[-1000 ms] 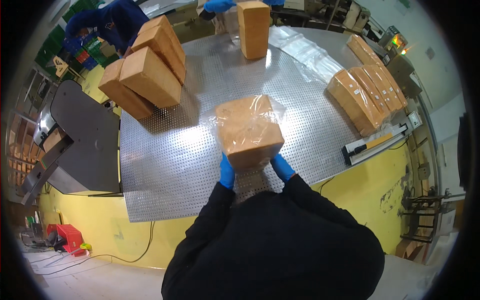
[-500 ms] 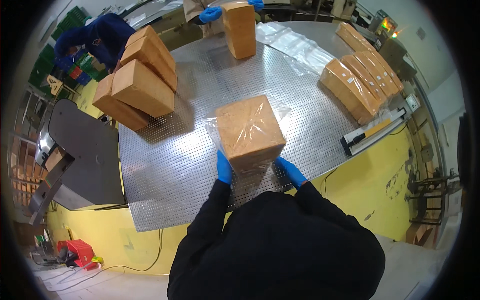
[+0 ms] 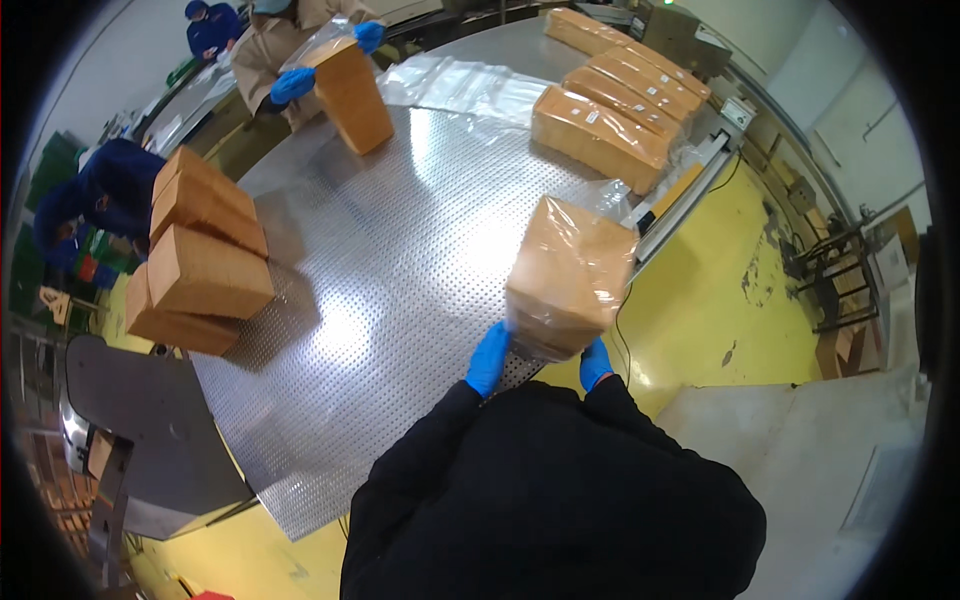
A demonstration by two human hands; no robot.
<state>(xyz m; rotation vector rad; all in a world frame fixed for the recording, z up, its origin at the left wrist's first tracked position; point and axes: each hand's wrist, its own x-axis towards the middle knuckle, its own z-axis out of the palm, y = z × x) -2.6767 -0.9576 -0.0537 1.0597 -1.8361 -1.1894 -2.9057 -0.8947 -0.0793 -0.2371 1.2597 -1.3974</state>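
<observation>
A large block loaf of bread [image 3: 570, 275] in a clear plastic bag is between my two blue-gloved hands, close to the table's right edge. My left hand [image 3: 488, 360] is closed against its lower left side. Under its lower right side my right hand [image 3: 595, 363] grips it, with the fingers partly hidden by the loaf. Loose clear film sticks out at the loaf's far end. Just beyond it lies a long grey bar device [image 3: 672, 205] with an orange strip.
Unwrapped loaves [image 3: 210, 270] stand on the left of the perforated metal table [image 3: 400, 290]. Bagged loaves [image 3: 605, 130] lie at the far right beside flat clear bags [image 3: 465, 90]. Across the table a co-worker's blue-gloved hands [image 3: 292, 86] hold another loaf [image 3: 355, 100]. A dark machine [image 3: 150, 430] adjoins the left edge.
My view has turned to the right. The bagged loaf, held in both my hands, has moved right toward the grey bar device. Across the table, the co-worker's loaf is more tilted.
</observation>
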